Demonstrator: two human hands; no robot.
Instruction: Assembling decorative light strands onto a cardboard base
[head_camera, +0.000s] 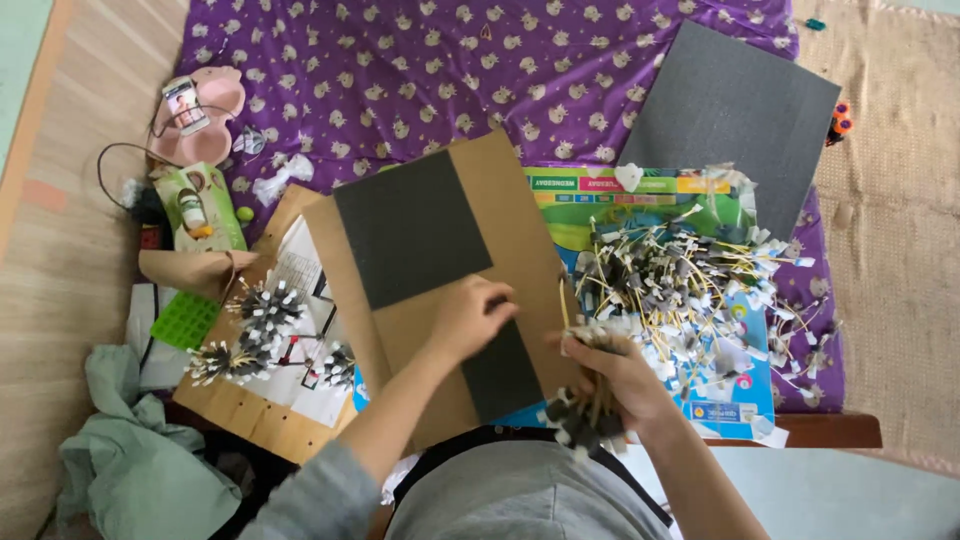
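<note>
Right hand (620, 375) is closed around a bundle (585, 405) of thin sticks with grey and white tips, gripping it near the middle so the tips fan out below the fist, close to the person's body. Left hand (470, 318) rests with curled fingers on a brown cardboard sheet (510, 215); its fingertips press at the edge of a dark grey strip (500, 375) that lies on the cardboard. Whether it pinches anything I cannot tell. A larger dark grey square (410, 230) lies on the upper part of the same cardboard.

Just right of the cardboard, a loose heap of sticks (690, 285) is spread over a colourful printed sheet (650, 200). Beyond it, a big grey sheet (730, 115) lies on the purple patterned cloth (450, 70).

Left of the cardboard, three finished bundles (265, 310) lie on papers over a wooden board (250, 420). Near them are a green grid tray (185, 320), a green packet (195, 205) and a phone (185, 105) on a pink dish. A green garment (130, 460) is crumpled at the lower left.
</note>
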